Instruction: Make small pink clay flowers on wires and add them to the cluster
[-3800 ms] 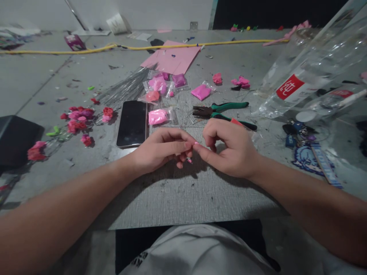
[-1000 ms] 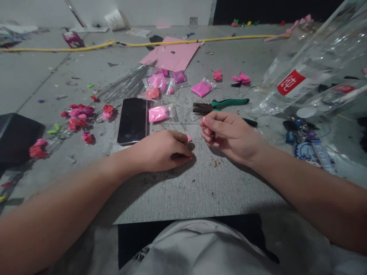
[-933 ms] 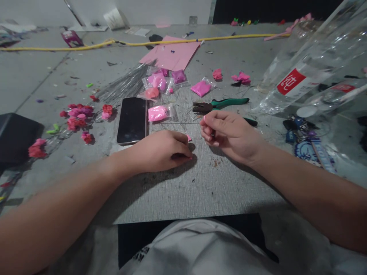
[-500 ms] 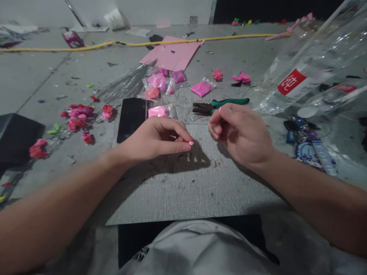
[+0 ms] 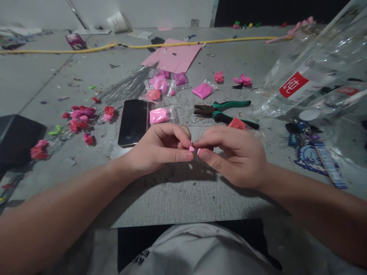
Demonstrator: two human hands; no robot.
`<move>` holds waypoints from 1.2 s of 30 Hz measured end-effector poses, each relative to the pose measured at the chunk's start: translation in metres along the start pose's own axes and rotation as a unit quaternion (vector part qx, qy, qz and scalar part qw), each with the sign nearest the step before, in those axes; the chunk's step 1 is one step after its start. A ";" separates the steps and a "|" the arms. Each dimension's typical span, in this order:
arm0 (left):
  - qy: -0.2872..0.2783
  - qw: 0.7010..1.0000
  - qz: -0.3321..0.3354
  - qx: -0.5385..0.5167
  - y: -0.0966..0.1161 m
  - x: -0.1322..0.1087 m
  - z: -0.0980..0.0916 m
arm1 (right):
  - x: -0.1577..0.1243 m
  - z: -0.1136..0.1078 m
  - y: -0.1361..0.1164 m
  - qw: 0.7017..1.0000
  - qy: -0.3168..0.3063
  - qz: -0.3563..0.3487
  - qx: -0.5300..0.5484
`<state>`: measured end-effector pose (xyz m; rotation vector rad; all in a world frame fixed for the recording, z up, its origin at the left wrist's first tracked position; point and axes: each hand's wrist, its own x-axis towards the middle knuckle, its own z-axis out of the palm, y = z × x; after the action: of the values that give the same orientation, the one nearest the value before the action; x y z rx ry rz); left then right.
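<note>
Between thumb and forefinger, my left hand [image 5: 163,147] pinches a small piece of pink clay [image 5: 191,148]. Right beside it, my right hand [image 5: 233,154] pinches another small pink clay piece [image 5: 199,151]. The fingertips of both hands nearly meet above the grey board [image 5: 172,206]. Just beyond my right hand lie green-handled pliers [image 5: 213,110] and an orange-red packet [image 5: 237,123], partly hidden by the hand. Past my left hand are a black phone [image 5: 133,122] and a bag of pink clay [image 5: 159,115].
Clay packets [image 5: 180,79], thin wires [image 5: 123,86] and a pink sheet [image 5: 173,55] lie farther back. Red and pink clay flowers [image 5: 78,116] are at left. Clear plastic bottles [image 5: 304,86] and a keychain [image 5: 315,156] are at right. A yellow cable [image 5: 172,44] crosses the back.
My right hand has moved left and down, bringing its pink clay next to the piece in my left hand. The orange-red packet and the pliers' lower handle have come into sight.
</note>
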<state>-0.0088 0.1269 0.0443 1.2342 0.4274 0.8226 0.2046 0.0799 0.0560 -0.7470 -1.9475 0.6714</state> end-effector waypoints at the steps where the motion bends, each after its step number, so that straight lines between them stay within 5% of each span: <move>1: 0.002 1.000 0.002 -0.002 0.000 0.000 0.001 | -0.001 0.000 0.000 1.000 0.003 -0.001 0.003; 27: -0.016 0.999 -0.017 -0.046 0.000 -0.001 -0.002 | 0.000 0.000 -0.008 0.999 -0.015 -0.031 0.021; 36: -0.035 0.999 -0.014 -0.020 0.000 0.000 -0.002 | -0.002 0.004 -0.005 0.994 -0.015 0.035 0.106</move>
<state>-0.0106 0.1281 0.0433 1.2127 0.3689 0.7592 0.2009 0.0742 0.0568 -0.6783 -1.8468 0.9216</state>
